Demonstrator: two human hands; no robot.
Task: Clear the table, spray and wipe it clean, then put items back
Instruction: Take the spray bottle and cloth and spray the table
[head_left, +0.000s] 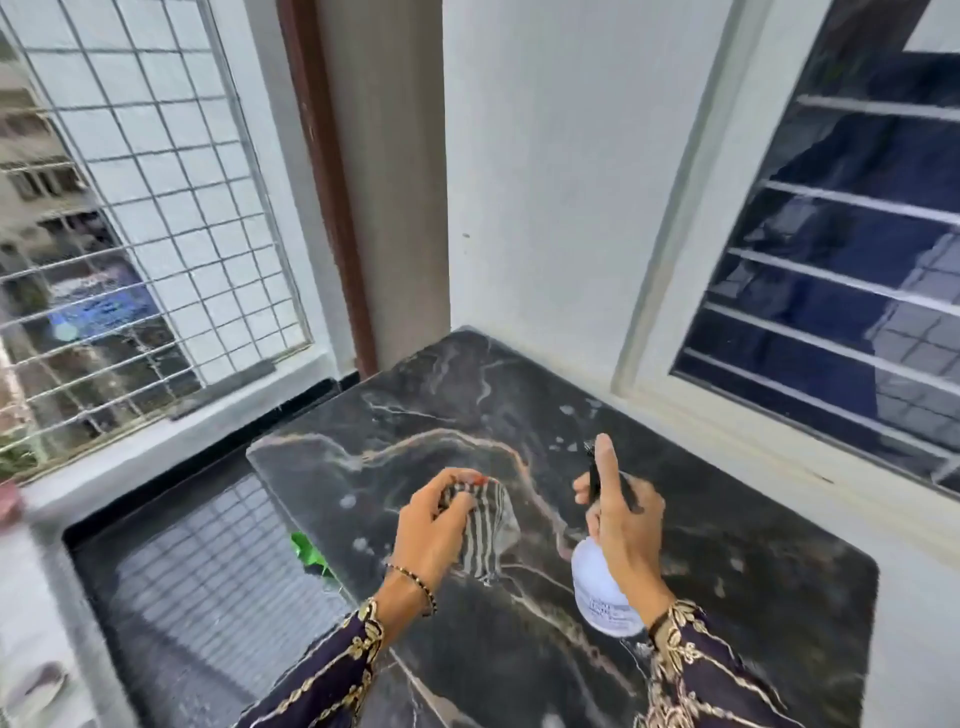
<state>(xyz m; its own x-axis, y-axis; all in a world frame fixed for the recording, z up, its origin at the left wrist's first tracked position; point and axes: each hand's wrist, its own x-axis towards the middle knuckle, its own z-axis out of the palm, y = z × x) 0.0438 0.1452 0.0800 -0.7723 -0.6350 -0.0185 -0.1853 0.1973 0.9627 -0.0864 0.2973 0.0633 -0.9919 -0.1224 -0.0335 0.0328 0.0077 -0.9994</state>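
Dark veined marble desk (753, 597): bare surface at far corner and right side. Bounds: white wall (545, 182) behind, barred window (831, 260) right. Centre taken by striped cloth (485, 525), white spray bottle (597, 587).

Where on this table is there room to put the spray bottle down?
Bare table right of the bottle, out to the wall; also the far corner beyond both hands, spotted with droplets. Only the middle is crowded: left hand with the cloth, right hand with the bottle.
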